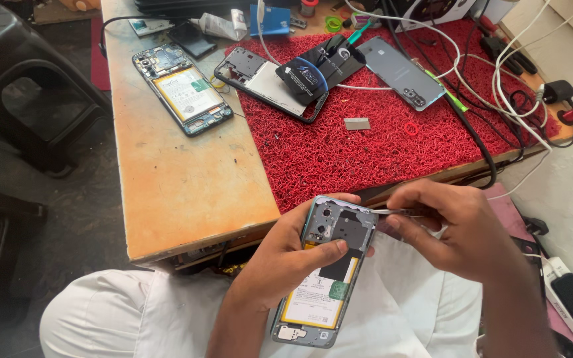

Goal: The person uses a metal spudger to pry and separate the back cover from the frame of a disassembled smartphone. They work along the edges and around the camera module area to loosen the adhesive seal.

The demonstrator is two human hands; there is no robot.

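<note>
My left hand is closed around an opened phone with its back cover off. The fingers wrap it from behind and the thumb presses across the front, on the black part just above the battery with the yellow edge. The phone is held over my lap, above white cloth, tilted a little, with its camera end pointing to the table.

My right hand pinches thin metal tweezers between thumb and fingers. The tip of the tweezers touches the top right edge of the phone, near the camera area. I cannot see if the tip holds any small part.

In front of me stands a worn wooden table with a red mesh mat on its right half. On the bare wood lies a second opened phone, its battery showing. On the mat there is a third opened phone with a black roll of tape on it, and beside it a grey back cover. White cables cross the far right of the mat. A dark plastic chair is on the left.
</note>
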